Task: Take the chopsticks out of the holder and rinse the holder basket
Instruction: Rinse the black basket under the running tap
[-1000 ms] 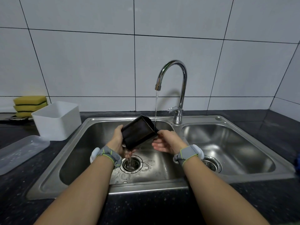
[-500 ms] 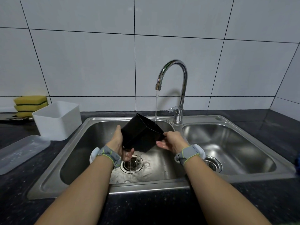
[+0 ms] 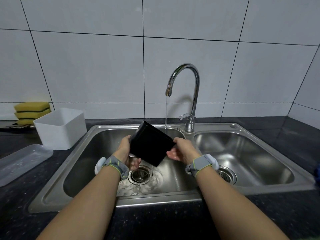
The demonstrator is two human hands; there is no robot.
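Setting: white tiled wall behind a dark speckled counter (image 3: 155, 220) with a double stainless sink (image 3: 107, 203) set into it.
Tap: chrome gooseneck faucet (image 3: 194, 94) at the far rim between the basins, thin stream of water (image 3: 166, 115) running.
Holder basket: black holder basket (image 3: 150, 146), tilted, held over the left basin above the drain (image 3: 140, 175); the stream meets its far upper edge.
Left hand: my left hand (image 3: 125, 151) grips the basket's left side, fingers curled underneath.
Right hand: my right hand (image 3: 181, 149) holds the basket's right corner, thumb on top, fingers under.
Wrists: grey bands on both.
Runoff: water splashing around the drain.
Left counter: white plastic tub (image 3: 60, 129) just left of the sink; stacked yellow sponges (image 3: 31, 112) behind it; clear lid (image 3: 20, 161) nearer me.
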